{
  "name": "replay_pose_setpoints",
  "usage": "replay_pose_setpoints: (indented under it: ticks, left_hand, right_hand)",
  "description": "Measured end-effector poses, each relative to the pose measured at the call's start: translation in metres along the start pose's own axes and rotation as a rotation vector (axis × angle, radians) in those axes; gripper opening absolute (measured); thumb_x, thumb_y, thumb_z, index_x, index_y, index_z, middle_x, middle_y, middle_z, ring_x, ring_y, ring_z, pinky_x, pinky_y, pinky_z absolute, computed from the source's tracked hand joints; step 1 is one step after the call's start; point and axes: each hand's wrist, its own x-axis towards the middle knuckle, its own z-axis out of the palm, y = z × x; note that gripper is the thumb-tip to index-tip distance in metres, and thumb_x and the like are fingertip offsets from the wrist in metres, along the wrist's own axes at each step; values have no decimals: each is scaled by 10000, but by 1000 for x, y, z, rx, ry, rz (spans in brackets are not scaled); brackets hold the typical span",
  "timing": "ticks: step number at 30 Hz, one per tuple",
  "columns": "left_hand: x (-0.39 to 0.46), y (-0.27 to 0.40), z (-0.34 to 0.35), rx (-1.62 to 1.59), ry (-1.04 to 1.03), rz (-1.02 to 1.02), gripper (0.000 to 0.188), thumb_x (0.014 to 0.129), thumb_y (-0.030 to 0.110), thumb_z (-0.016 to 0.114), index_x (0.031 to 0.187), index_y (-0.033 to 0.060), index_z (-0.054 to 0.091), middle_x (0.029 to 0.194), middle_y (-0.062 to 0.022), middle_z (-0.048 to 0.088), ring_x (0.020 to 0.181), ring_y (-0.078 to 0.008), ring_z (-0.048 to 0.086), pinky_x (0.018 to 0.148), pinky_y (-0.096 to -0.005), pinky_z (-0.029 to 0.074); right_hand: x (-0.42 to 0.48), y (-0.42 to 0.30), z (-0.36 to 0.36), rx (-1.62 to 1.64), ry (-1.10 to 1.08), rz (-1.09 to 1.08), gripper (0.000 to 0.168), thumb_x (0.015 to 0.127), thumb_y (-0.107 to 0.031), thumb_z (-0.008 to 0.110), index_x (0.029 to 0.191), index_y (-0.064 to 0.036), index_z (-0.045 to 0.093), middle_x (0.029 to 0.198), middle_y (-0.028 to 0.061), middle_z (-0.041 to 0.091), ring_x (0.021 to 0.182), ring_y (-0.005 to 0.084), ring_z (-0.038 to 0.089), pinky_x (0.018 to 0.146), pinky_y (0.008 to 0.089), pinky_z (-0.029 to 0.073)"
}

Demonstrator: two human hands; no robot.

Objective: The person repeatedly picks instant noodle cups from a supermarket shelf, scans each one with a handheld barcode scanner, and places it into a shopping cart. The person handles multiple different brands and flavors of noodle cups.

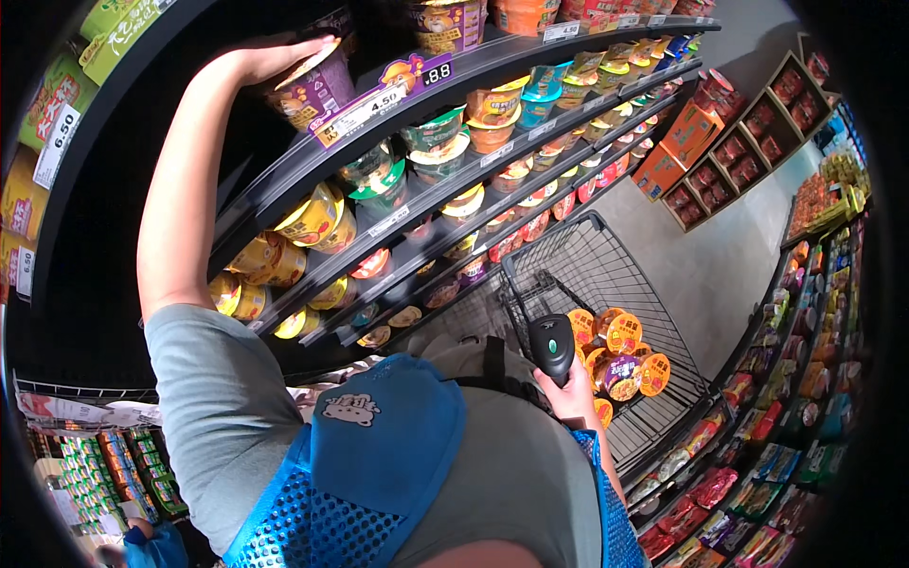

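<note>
At the upper left my left hand has its fingers over the lid of a purple instant noodle cup, just behind the front edge of the top visible shelf. The thumb is hidden. My right hand grips a black handheld barcode scanner in front of the shopping cart. Inside the wire cart, past that hand, lie several orange-lidded noodle cups and a purple-lidded noodle cup.
Curved black shelves carry many noodle bowls with price tags below them. Another purple noodle cup stands farther right. Orange cartons and a partitioned display rack stand beyond the cart. Snack shelves line the right; another person is at lower left.
</note>
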Motion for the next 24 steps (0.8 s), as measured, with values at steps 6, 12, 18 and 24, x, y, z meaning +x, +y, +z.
replay_pose_setpoints:
  ticks: [6, 12, 18, 24]
  left_hand:
    - [-23, 6, -4, -7, 146, 245, 902, 784, 730, 575, 1425, 110, 438, 1404, -160, 491, 1254, -242, 496, 1077, -368, 351]
    - [-31, 2, -7, -163, -101, 382, 1013, 743, 506, 748, 1510, 85, 238, 1449, -160, 415, 1288, -236, 431, 1106, -351, 322]
    - [-34, -5, 6, -173, 46, 295, 900, 819, 567, 647, 1487, 81, 292, 1456, -179, 404, 1340, -258, 390, 1130, -367, 284]
    - [-28, -40, 21, -100, 302, 305, 950, 787, 612, 655, 1475, 55, 313, 1438, -203, 410, 1374, -289, 357, 1144, -380, 264]
  right_hand:
    - [3, 0, -7, -13, -1, -25, 411, 802, -60, 707, 1185, -39, 561, 996, 76, 663, 924, 132, 607, 834, 294, 471]
    - [6, 6, -10, -47, -2, -35, 396, 795, -62, 705, 1168, -43, 573, 976, 76, 658, 917, 145, 613, 826, 299, 474]
    - [8, -2, -14, -30, -3, -31, 402, 787, -66, 709, 1166, -47, 575, 973, 81, 658, 913, 159, 624, 830, 307, 478]
    - [9, 5, -20, -56, -10, -55, 437, 789, -68, 707, 1201, -52, 562, 987, 78, 661, 931, 154, 625, 845, 301, 475]
